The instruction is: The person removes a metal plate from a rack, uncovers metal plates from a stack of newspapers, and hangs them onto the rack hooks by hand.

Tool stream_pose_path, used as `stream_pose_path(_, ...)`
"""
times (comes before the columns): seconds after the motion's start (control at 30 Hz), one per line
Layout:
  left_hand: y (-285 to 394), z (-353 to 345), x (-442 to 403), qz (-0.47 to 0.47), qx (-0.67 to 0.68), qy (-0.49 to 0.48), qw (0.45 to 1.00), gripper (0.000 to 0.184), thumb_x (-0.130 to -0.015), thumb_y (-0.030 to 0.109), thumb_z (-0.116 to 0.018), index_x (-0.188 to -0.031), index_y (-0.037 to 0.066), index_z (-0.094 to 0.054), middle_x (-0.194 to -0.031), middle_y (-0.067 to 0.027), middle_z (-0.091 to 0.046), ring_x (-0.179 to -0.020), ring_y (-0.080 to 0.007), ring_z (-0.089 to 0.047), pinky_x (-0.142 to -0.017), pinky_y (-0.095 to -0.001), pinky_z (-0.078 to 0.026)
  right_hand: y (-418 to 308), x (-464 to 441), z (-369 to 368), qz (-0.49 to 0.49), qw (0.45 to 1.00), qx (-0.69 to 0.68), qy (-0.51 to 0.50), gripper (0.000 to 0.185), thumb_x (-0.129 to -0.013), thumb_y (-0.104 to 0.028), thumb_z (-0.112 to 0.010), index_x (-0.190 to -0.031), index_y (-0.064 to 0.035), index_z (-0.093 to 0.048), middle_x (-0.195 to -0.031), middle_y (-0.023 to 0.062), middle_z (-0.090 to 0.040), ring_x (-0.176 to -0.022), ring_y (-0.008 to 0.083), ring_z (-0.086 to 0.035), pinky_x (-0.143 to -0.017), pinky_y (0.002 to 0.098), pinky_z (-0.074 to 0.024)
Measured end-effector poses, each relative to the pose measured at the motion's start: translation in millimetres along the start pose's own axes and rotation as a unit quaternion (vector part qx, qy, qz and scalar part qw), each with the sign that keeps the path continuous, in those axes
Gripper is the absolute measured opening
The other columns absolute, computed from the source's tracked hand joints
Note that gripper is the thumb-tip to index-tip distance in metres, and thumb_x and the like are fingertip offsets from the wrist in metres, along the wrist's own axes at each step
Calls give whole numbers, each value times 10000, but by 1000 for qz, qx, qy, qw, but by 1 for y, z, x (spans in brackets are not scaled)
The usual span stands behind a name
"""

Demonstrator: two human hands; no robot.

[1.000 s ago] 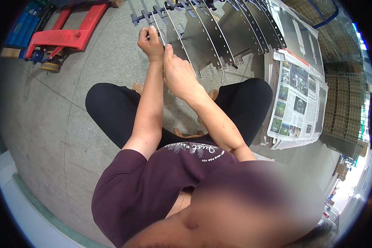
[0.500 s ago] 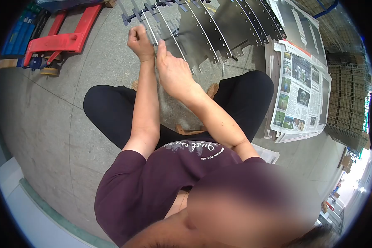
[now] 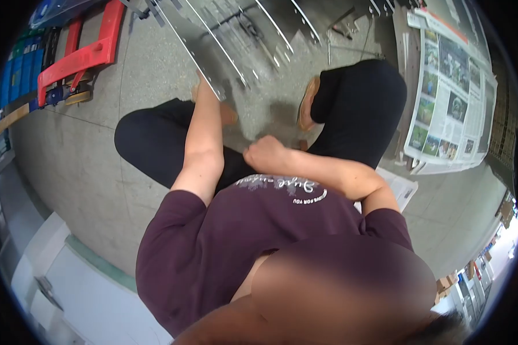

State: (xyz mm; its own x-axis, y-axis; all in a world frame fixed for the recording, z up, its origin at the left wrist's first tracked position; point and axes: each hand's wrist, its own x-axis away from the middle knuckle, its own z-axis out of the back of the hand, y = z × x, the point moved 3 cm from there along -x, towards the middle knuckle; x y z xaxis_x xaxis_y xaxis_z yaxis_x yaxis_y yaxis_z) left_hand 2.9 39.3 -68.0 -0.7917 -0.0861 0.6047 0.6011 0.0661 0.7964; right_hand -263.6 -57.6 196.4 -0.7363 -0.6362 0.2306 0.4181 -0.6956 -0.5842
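"LOVE FOR YOU" is readable on your shirt [image 3: 270,221]; the newspapers [image 3: 457,109] at 2 o'clock are too small to read. At 11 o'clock stands the metal plate [image 3: 198,43] nearest your left forearm [image 3: 206,129], its long edge running 11 to 5. It hides your left hand, so that grip can't be told. Your right hand [image 3: 269,154], near centre, curls loosely closed; any contents are hidden.
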Motion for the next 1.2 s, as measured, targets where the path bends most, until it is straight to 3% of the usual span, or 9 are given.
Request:
stream_pose_path(0.17,-15,2,-1,27,-23,-10,999,181,-816,187,-612,-729,48,-536,-668,-51,-557,-580,-151,-553,-489,-270,-414,11,-2,8,-36,989,57,134,142,-804,-150,-557,-839,-33,-631,-713,104,-676,-642,249,-683,-513,374,-511)
stream_pose_path(0.27,-18,9,-2,31,-28,-5,999,181,-811,185,-610,-722,48,-531,-666,-51,-552,-577,-153,-548,-487,-272,-410,20,-2,-7,-60,992,75,81,142,-815,-149,-550,-852,-35,-626,-706,92,-674,-642,242,-680,-512,375,-508)
stream_pose_path(0.4,-21,4,-6,35,-32,-7,999,180,-803,182,-607,-713,50,-524,-663,-51,-545,-573,-155,-542,-484,-276,-405,19,-6,-23,-57,997,46,-10,213,-837,-142,-519,-954,0,-626,-773,147,-674,-695,284,-685,-560,390,-521)
stream_pose_path(0.7,-30,-2,-11,49,-46,-16,998,181,-785,176,-601,-692,52,-509,-655,-52,-530,-565,-161,-527,-477,-284,-393,28,-10,-29,-92,995,32,-31,183,-799,-161,-576,-888,-8,-623,-755,176,-668,-692,289,-687,-563,417,-525)
stream_pose_path(0.8,-37,-3,-12,55,-49,-20,997,181,-780,174,-599,-686,53,-503,-653,-52,-525,-562,-162,-522,-475,-287,-389,49,-15,-23,-167,977,-33,130,247,-810,-203,-606,-918,17,-637,-777,195,-681,-703,326,-691,-593,430,-534)
stream_pose_path(0.9,-51,-1,-12,66,-54,-23,996,181,-774,172,-597,-679,54,-498,-650,-52,-520,-559,-164,-518,-472,-290,-385,65,-32,-3,-285,933,-132,175,403,-869,-239,-579,-1101,89,-542,-788,240,-665,-732,383,-674,-644,465,-529)
stream_pose_path(1.0,-60,1,-13,75,-56,-23,995,182,-768,170,-595,-672,54,-493,-648,-53,-515,-556,-166,-513,-470,-292,-381,87,-48,-2,-292,920,-178,191,578,-910,-289,-549,-1265,141,-398,-805,263,-658,-756,420,-658,-695,485,-521)
stream_pose_path(1.1,-67,3,-13,81,-56,-22,995,183,-762,168,-593,-665,55,-488,-646,-53,-510,-553,-168,-508,-468,-295,-377,91,-62,-2,-270,913,-185,243,643,-911,-300,-548,-1312,160,-344,-782,280,-646,-748,423,-654,-698,500,-516)
stream_pose_path(1.2,-72,5,-11,88,-58,-22,994,183,-756,166,-591,-658,56,-483,-643,-53,-504,-551,-170,-503,-465,-298,-373,99,-82,-3,-293,897,-212,253,469,-926,-289,-540,-1199,58,-380,-769,285,-635,-744,483,-623,-668,542,-491)
